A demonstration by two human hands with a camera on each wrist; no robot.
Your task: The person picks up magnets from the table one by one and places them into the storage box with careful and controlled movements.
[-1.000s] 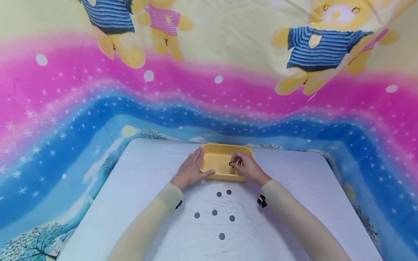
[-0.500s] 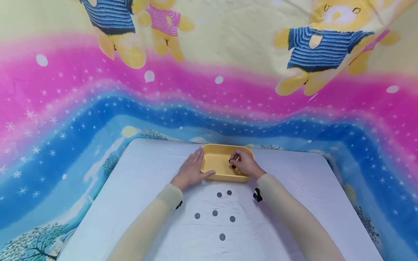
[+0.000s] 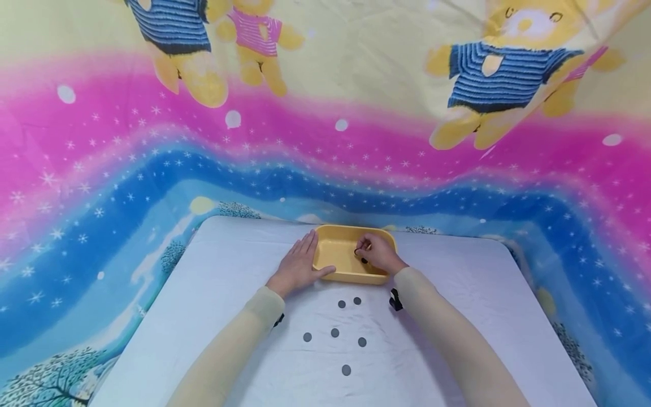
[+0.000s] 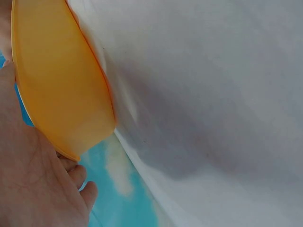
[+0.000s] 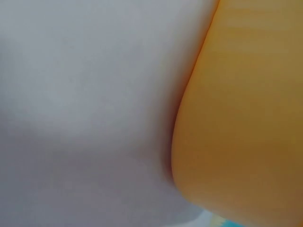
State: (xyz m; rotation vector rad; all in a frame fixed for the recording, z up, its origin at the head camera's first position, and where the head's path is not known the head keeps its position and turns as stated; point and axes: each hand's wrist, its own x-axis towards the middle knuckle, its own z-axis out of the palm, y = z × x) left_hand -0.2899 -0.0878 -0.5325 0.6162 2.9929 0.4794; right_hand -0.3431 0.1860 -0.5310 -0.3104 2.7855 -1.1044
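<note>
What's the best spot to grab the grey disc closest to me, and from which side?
Probably pinch the grey disc by opposite edges of its rim, coming from above: it lies round and flat on the white tabletop, and the other discs lie apart, leaving finger room.

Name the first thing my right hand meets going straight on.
For the right hand, probably the yellow container: its inner wall near the far left corner, or floor, as depth is unclear.
</note>
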